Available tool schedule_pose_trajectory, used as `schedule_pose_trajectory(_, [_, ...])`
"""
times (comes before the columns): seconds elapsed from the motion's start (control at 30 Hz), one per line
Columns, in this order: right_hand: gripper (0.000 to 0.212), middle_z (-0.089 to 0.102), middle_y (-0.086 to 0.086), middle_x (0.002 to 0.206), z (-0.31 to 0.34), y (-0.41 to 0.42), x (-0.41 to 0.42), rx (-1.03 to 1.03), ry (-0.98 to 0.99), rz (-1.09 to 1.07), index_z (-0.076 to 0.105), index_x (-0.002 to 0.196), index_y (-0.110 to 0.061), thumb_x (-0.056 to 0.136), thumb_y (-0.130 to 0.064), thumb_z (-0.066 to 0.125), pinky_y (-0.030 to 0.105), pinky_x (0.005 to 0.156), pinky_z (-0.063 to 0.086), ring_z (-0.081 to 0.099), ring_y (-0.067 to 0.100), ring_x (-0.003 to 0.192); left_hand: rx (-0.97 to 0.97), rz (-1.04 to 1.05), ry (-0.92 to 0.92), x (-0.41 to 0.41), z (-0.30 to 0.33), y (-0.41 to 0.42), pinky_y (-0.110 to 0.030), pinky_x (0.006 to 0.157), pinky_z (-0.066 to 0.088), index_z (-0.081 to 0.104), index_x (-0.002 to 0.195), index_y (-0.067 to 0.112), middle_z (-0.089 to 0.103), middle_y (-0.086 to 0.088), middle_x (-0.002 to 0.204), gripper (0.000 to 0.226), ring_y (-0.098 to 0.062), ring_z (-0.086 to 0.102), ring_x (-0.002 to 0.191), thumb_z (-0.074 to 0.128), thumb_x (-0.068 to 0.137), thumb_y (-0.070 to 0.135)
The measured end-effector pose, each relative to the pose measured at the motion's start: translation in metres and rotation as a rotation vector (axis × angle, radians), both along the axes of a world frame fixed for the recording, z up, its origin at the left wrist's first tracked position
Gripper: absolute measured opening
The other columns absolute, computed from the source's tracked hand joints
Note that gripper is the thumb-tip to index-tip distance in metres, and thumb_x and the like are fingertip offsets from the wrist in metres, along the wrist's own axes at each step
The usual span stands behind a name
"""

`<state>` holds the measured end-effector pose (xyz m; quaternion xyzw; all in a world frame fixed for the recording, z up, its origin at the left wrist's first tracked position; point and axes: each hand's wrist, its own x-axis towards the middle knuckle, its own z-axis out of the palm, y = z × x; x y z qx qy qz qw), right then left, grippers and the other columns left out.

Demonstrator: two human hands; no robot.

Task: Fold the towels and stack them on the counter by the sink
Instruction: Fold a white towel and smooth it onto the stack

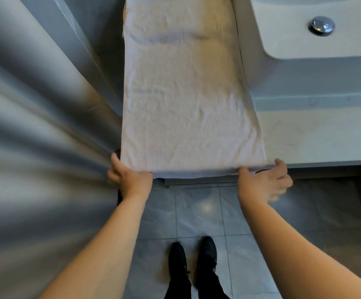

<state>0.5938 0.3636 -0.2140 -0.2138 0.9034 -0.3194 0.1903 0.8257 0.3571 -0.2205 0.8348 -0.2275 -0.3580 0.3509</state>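
We see white towel spread lengthwise on counter, just left of sink, near end hanging slightly over counter front edge. Crease ridge across towel toward far end. Left hand pinches towel's near-left corner, thumb on top, fingers underneath. Right hand grips towel's near-right corner, fingers curled at edge; blurred, exact hold hard to tell. Grey shower curtain left of towel. Drain plug in sink basin. Black shoes on grey tiled floor below towel's near end.
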Motion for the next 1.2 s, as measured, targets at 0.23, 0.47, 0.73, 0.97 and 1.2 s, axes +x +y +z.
schedule_pose_trajectory(0.23, [0.063,0.047,0.004,0.120,0.020,-0.003,0.003,0.009,-0.840,-0.226,0.033,0.137,-0.018,0.085,-0.007,0.066,0.030,0.080,0.038,0.048,0.018,0.086,0.241,0.338,0.388,-0.013,0.017,0.003,-0.040,0.094,0.050,0.049,0.130,0.003,0.055,-0.011,0.114,0.039,-0.027,0.054,0.098,0.053,0.091,0.009])
schedule_pose_trajectory(0.47, [0.029,0.058,0.009,0.095,0.059,0.007,-0.028,0.142,-0.902,-0.080,0.054,0.112,-0.010,0.086,-0.010,0.068,0.035,0.069,0.057,0.061,0.025,0.089,0.243,0.310,0.366,0.005,0.061,0.006,-0.029,0.051,0.046,0.054,0.115,0.012,0.058,-0.011,0.117,0.031,-0.029,0.059,0.096,0.065,0.087,0.017])
schedule_pose_trajectory(0.73, [0.009,0.056,0.005,0.069,0.129,-0.039,-0.045,-0.114,-0.947,-0.142,0.059,0.100,-0.008,0.092,-0.011,0.061,0.017,0.039,0.041,0.049,0.008,0.042,0.007,0.223,0.523,0.034,0.144,-0.024,-0.015,0.036,0.035,0.057,0.095,0.011,0.059,-0.008,0.073,0.003,-0.010,0.048,0.047,0.056,0.095,0.008])
schedule_pose_trajectory(0.97, [0.022,0.060,0.010,0.089,0.170,-0.146,-0.032,-0.416,-1.065,-0.134,0.060,0.115,-0.009,0.097,-0.005,0.048,0.024,0.058,0.058,0.065,0.018,0.071,-0.255,0.113,0.658,0.039,0.178,-0.104,-0.033,0.081,0.059,0.056,0.104,0.008,0.059,-0.017,0.112,0.034,-0.028,0.064,0.100,0.036,0.089,-0.015])
schedule_pose_trajectory(1.2, [0.022,0.067,0.015,0.096,0.170,-0.258,-0.007,-0.373,-0.730,0.062,0.057,0.114,-0.003,0.092,-0.002,0.055,0.032,0.076,0.061,0.069,0.021,0.077,-0.100,-0.232,0.110,0.054,0.167,-0.230,-0.027,0.078,0.054,0.059,0.110,0.025,0.062,0.003,0.110,0.028,-0.015,0.059,0.100,0.066,0.091,0.006])
